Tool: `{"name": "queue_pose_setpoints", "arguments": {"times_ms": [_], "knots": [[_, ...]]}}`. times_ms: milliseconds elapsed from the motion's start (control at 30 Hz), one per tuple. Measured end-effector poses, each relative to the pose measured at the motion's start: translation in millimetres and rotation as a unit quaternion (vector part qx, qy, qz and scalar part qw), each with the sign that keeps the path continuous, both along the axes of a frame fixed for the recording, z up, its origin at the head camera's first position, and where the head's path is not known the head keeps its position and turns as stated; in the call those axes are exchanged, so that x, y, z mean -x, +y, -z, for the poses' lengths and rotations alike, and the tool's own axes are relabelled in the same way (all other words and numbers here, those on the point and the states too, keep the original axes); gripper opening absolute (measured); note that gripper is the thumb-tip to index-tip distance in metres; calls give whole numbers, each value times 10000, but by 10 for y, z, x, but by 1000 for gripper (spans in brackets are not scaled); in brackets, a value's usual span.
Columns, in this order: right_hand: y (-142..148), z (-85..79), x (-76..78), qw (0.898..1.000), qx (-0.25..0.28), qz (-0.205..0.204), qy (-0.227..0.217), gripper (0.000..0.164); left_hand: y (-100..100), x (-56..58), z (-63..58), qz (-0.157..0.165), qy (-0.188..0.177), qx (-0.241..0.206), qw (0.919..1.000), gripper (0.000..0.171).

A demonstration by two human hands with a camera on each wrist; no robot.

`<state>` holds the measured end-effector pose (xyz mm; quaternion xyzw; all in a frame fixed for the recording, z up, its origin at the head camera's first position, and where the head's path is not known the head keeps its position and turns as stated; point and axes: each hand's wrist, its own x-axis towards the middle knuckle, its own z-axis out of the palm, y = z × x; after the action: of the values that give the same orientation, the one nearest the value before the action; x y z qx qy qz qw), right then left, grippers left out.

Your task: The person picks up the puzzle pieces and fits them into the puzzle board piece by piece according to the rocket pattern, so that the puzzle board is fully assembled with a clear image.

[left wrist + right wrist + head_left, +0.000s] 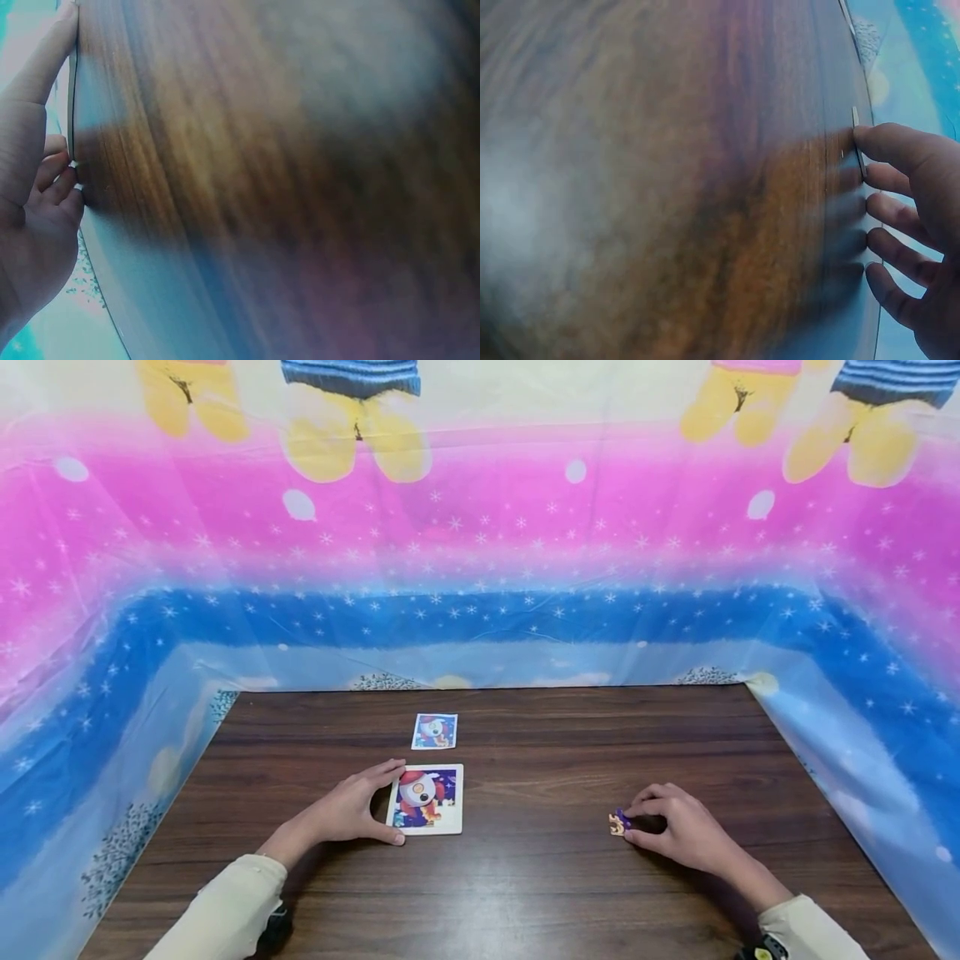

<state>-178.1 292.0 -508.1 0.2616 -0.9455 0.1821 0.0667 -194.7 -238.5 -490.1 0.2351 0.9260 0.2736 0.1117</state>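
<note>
A square jigsaw puzzle in a white frame point(425, 830) lies on the table, showing a round white-and-red character on purple. Its lower right part is a bare white gap. My left hand point(352, 806) holds the frame by its left side, thumb at the lower corner and fingers at the upper one; edge-on, the frame point(72, 112) appears as a thin strip in the left wrist view. Off to the right, my right hand point(678, 828) pinches a small orange-and-purple jigsaw piece point(617, 823) between thumb and fingers, close over the table. In the right wrist view its thin edge point(859, 150) shows at the fingertips.
A small picture card point(434, 732) with a similar character lies just behind the puzzle. The dark wooden table point(540, 752) is bordered at the back and sides by a printed cloth point(510, 618) in pink and blue.
</note>
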Motion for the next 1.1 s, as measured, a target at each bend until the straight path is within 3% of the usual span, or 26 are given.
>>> {"name": "queue_pose_setpoints", "arguments": {"times_ms": [367,600,1100], "knots": [[-250,-59,78,9995,228,-225,4,28,8,-2,-12,-20,-52,17,10000,113],[-564,-135,127,9974,375,-581,220,27,8,-3,-1,13,-13,13,10000,112],[-1274,-287,218,9933,313,-1111,67,32,0,1,-3,19,15,71,10000,113]]}}
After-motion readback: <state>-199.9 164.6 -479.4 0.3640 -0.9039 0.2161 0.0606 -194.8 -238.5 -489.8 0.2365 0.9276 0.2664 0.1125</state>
